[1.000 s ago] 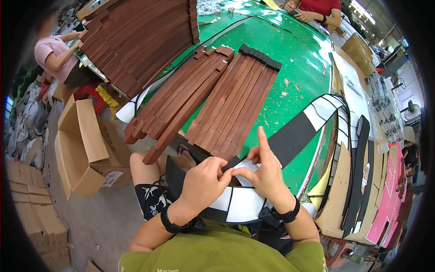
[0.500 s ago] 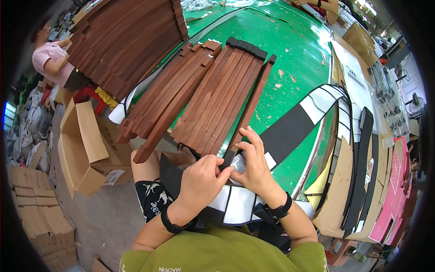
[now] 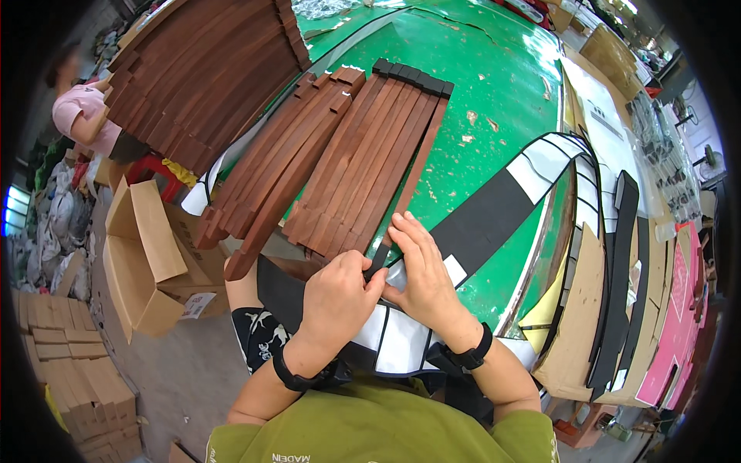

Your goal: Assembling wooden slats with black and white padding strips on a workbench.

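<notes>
A reddish-brown wooden slat [image 3: 426, 154] lies along the right side of a row of similar slats [image 3: 359, 166], whose far ends are capped in black [image 3: 413, 76]. At the slat's near end is a black end piece [image 3: 379, 259]. My left hand [image 3: 340, 299] is closed there, thumb and curled fingers pinching the end. My right hand [image 3: 426, 279] rests against the slat's right side with its fingers stretched out along it. Its thumb points toward the left thumb. A narrow gap shows between the slat and the row along part of its length.
More slats [image 3: 289, 154] lie to the left, beside a tall wooden stack [image 3: 204, 85]. A long black-and-white strip [image 3: 490, 216] crosses the green tabletop [image 3: 478, 85]. An open carton [image 3: 158, 255] stands on the floor at left. A person in pink [image 3: 81, 116] is beyond it.
The slat's far end has swung left against the row, narrowing the gap. My right fingers have straightened from a curled grip and now lie along the slat. My left hand stays at its near end.
</notes>
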{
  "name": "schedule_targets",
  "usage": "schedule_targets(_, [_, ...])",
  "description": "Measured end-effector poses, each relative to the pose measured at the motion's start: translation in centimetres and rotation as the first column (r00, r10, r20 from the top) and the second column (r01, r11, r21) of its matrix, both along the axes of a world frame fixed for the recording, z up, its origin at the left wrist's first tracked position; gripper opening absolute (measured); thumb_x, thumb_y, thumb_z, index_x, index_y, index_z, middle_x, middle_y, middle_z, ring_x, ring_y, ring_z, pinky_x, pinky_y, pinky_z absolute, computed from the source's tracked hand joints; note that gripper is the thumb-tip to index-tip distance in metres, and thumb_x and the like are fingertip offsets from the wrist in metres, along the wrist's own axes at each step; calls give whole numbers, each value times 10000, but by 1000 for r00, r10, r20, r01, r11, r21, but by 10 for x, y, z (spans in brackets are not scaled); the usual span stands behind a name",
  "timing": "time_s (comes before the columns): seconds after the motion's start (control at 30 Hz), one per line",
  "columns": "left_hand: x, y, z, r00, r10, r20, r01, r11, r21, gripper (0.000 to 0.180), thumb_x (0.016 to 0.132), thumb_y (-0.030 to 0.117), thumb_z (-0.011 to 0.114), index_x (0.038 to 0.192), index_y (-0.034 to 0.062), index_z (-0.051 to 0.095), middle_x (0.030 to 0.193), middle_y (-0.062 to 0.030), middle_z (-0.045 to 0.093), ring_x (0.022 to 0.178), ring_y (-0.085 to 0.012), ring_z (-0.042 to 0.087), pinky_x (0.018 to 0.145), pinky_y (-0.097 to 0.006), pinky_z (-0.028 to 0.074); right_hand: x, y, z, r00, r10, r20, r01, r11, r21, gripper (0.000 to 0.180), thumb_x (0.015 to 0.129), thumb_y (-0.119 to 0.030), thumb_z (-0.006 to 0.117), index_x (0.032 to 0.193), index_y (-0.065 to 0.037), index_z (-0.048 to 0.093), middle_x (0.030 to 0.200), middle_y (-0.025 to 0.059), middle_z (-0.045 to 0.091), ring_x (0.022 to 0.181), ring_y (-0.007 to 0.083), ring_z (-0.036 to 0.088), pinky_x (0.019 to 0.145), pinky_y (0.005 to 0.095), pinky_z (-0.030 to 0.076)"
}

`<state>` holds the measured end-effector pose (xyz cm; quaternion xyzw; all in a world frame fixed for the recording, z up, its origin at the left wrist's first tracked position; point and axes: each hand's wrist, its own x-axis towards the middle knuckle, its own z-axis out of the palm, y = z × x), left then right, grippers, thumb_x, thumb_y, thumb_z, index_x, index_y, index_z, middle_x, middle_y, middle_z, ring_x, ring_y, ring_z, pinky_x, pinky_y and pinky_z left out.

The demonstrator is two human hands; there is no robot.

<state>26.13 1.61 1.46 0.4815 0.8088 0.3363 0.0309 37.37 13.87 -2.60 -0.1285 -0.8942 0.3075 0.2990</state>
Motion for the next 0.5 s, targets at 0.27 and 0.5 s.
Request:
schedule_targets(0.27, [0,2,-1,1000,7,-15,-7,1000,2,251,783,153,813,829,28,600,609,-69,559,589,-255,602,545,-379,488,0,-1,2,1000,-4,-2,4,1000,26,812,674,-79,852,1379,15,462,1482,219,449,1408,409,431,1140,494,398])
schedule_targets(0.5, [-1,3,0,1000,15,-4,-15,1000,-12,235,785,153,808,831,33,611,604,-66,565,592,-252,609,553,-379,493,-1,0,1,1000,-3,-6,3,1000,19,810,671,-81,852,1375,23,466,1479,225,454,1405,412,434,1140,494,398])
